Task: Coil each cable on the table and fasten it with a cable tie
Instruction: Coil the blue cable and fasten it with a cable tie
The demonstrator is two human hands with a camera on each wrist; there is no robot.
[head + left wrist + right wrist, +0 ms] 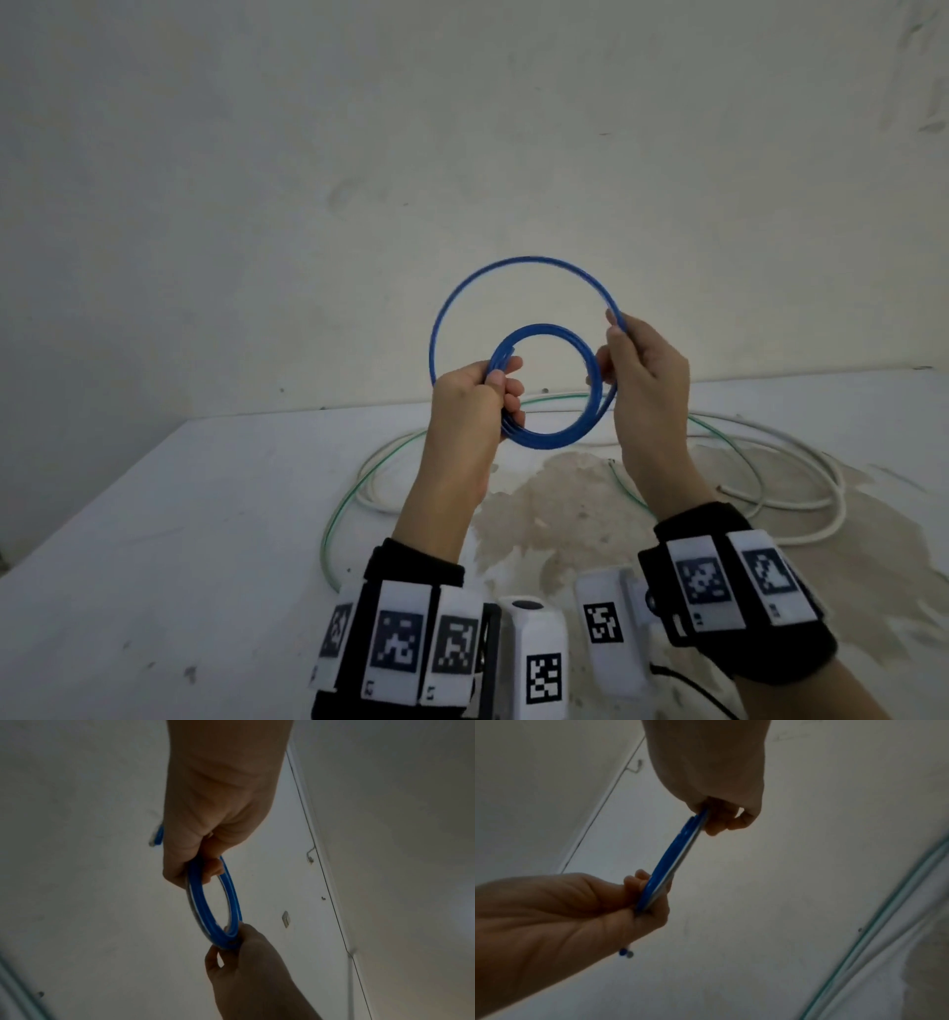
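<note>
Both hands raised above the table [154, 514]. Left hand [470, 406] curled around the left side of the blue cable [544, 434], gripping the small coil. Right hand [642, 370] pinches the right side, where the wider loop passes between its fingers. Beyond, on the table: white cable [801, 537] and green wire [334, 519], loose. Wall [359, 154] behind.

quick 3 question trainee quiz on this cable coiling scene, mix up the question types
1. True or false: the blue cable lies flat on the table.
2. Which hand grips the bundled loops? A left hand B right hand
3. Fill in: a white cable and a thin ___ cable lie on the table.

Key: 1 false, it is held up in both hands; 2 A; 3 green.
</note>
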